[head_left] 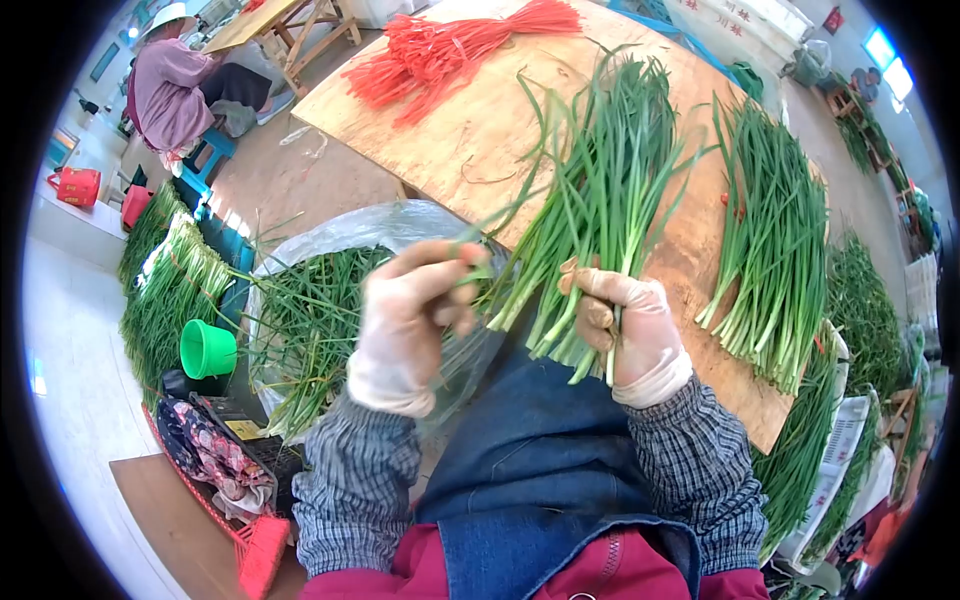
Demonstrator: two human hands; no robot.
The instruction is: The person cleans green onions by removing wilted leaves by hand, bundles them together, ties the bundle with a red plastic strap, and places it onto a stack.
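Observation:
My right hand (635, 335), in a thin whitish glove with worn fingertips, pinches garlic chive stalks near their pale lower ends. Beneath and beyond it a loose pile of garlic chives (610, 150) lies on the wooden board, its pale ends hanging over the near edge. My left hand (405, 320), gloved too and slightly blurred, is closed, with a thin green chive leaf (482, 268) at its fingertips. It is above a clear plastic bag (410, 222) filled with tangled chive leaves (315, 320). A second chive bunch (770, 240) rests at the board's right side.
Red plastic ties (430, 55) lie at the far end of the wooden board (380, 140). Chive bundles (175, 290) and a green bucket (207, 350) stand to the left. A seated person (175, 85) is at the upper left. More chives (810, 440) are beside the board's right edge.

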